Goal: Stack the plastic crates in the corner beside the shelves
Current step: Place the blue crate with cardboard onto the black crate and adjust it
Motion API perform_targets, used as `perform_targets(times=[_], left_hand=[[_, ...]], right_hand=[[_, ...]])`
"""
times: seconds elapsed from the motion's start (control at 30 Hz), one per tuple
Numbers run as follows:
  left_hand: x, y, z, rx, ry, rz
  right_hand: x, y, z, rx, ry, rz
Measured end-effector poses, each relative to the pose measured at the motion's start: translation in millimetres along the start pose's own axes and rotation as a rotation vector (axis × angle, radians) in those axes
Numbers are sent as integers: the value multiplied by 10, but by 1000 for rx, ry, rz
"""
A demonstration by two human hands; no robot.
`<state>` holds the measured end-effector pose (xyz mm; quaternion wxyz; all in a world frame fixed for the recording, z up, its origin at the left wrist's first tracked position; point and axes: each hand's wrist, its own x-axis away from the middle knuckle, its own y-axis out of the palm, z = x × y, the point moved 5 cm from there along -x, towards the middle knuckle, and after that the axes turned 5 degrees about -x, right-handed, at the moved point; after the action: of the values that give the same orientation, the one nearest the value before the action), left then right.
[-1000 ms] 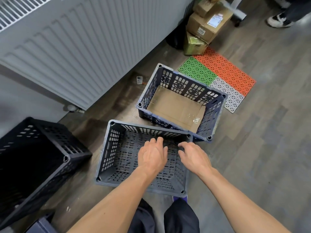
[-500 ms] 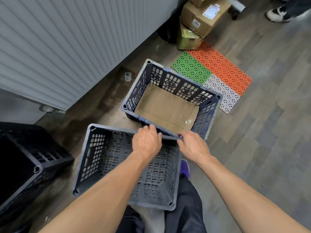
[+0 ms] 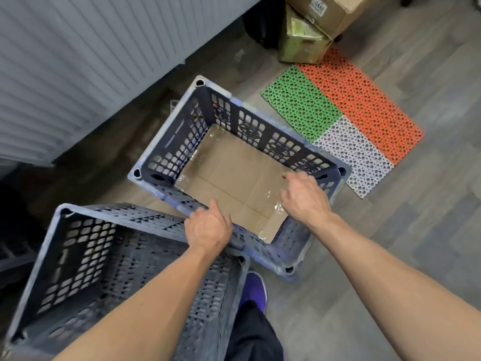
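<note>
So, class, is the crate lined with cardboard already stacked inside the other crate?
No: the cardboard-lined crate stands on the floor beside the near crate, not inside it.

At one o'clock, the brown cardboard box (image 3: 330, 11) carries a white label (image 3: 318, 6) — its dark digits look like "0448", though blurred. No other writing can be read.
</note>
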<state>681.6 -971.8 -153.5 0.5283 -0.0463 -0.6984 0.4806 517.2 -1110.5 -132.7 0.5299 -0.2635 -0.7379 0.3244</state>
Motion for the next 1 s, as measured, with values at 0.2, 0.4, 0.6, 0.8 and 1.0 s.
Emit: perform_targets(times=[0.2, 0.4, 0.6, 0.8, 1.0], left_hand=[[-240, 79, -94, 70, -229, -17], [-394, 250, -211, 218, -211, -5], [-391, 334, -170, 344, -268, 44], [-266, 296, -212, 541, -239, 101], [-142, 13, -155, 656, -229, 107]], right_hand=[[-629, -183, 22, 31, -40, 73], [-994, -281, -54, 88, -59, 180], [-1253, -192, -133, 146, -27, 109], [-1258, -341, -183, 51, 4, 132], [-951, -803, -233, 12, -60, 255]])
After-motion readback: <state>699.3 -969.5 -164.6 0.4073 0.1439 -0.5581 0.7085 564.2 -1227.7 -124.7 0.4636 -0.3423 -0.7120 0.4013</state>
